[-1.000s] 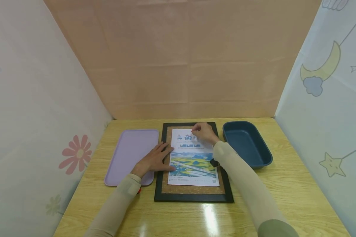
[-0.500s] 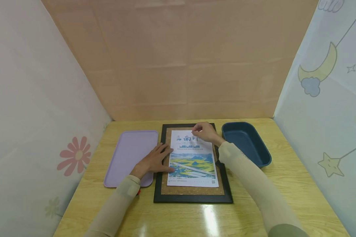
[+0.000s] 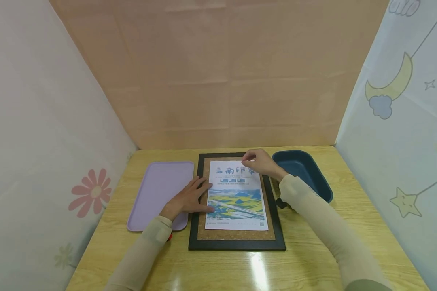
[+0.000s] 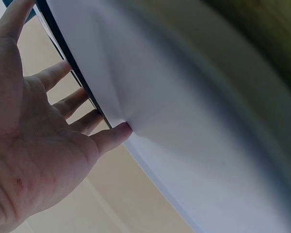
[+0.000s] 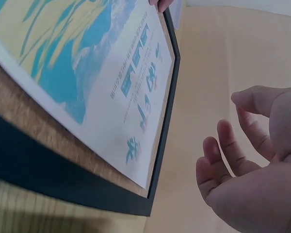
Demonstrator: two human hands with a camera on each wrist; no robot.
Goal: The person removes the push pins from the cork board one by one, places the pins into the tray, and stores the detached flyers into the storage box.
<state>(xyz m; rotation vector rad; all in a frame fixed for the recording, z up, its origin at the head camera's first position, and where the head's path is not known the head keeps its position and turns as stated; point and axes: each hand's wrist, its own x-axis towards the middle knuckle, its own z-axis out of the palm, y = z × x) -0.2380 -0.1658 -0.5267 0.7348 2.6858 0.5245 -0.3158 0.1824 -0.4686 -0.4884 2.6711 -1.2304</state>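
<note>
A glossy light-wood table [image 3: 306,258] is enclosed by a plain peach backdrop [image 3: 218,72] at the far side, a flower-printed curtain [image 3: 40,161] at left and a moon-and-star curtain [image 3: 404,121] at right. Overhead light is reflected near the front edge.

Lilac tray [image 3: 159,190], navy bin [image 3: 306,171]

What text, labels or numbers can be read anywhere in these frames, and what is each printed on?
Poster on the cork board: large blue brush-style title in Chinese characters; one looks like "南", the rest cannot be read reliably.
Poster, small lines under the title and along the bottom edge: too small to read.
Nothing else bears text.
</note>
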